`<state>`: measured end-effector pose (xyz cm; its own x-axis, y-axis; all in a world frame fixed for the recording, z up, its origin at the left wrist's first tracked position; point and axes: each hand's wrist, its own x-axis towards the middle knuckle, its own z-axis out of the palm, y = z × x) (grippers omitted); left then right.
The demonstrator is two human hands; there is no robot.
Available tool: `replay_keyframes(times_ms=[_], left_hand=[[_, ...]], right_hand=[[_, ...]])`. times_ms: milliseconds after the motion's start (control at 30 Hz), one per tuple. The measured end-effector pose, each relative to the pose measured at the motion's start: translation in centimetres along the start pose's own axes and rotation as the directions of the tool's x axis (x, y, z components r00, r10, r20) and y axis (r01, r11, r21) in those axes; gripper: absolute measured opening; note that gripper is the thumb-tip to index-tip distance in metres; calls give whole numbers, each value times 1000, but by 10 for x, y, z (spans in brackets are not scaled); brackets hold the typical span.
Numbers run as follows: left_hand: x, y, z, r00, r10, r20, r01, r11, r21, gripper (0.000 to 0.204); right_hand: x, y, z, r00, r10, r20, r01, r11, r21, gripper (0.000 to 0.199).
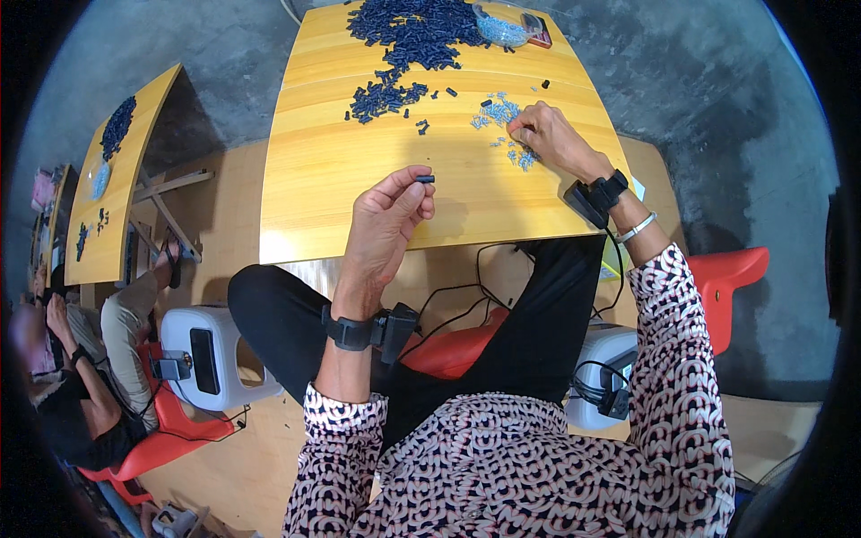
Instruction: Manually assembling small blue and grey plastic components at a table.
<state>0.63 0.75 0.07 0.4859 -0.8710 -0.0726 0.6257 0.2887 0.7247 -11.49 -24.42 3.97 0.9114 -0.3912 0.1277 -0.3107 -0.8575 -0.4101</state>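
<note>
Yellow wood-grain table (pixel 314 170) spreads below both grips. The left grip (pixel 392 213) pinches a short black tube (pixel 425 178) by one end; a loosened thumb could drop it. Beside the right grip (pixel 558 139), whose hold I cannot tell, loose pale-blue pieces (pixel 500 111) could scatter if brushed. Beyond the left grip sprawl more black tubes (pixel 417 31).

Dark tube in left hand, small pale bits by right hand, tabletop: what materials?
Dark tube: probably plastic or rubber; even, dark, little shine.
Pale bits: clear plastic or metal, from bluish glints; too small to tell.
Tabletop: likely wood or laminate; yellow grain, glossy highlight.
</note>
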Motion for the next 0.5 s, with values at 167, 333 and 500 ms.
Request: replay_keyframes(times_ms=[167,333,500], left_hand=[[1,-1,-1,1000,9,9,-9,1000,-14,22],[2,-2,-2,1000,12,11,-11,1000,-24,22],[2,-2,-2,1000,3,6,-2,1000,-29,22]], right_hand=[[0,12,-1,998,41,-37,-38,995,89,16],[0,19,-4,999,-19,-32,20,1000,20,15],[3,10,-4,1000,-17,12,17,1000,-10,12]])
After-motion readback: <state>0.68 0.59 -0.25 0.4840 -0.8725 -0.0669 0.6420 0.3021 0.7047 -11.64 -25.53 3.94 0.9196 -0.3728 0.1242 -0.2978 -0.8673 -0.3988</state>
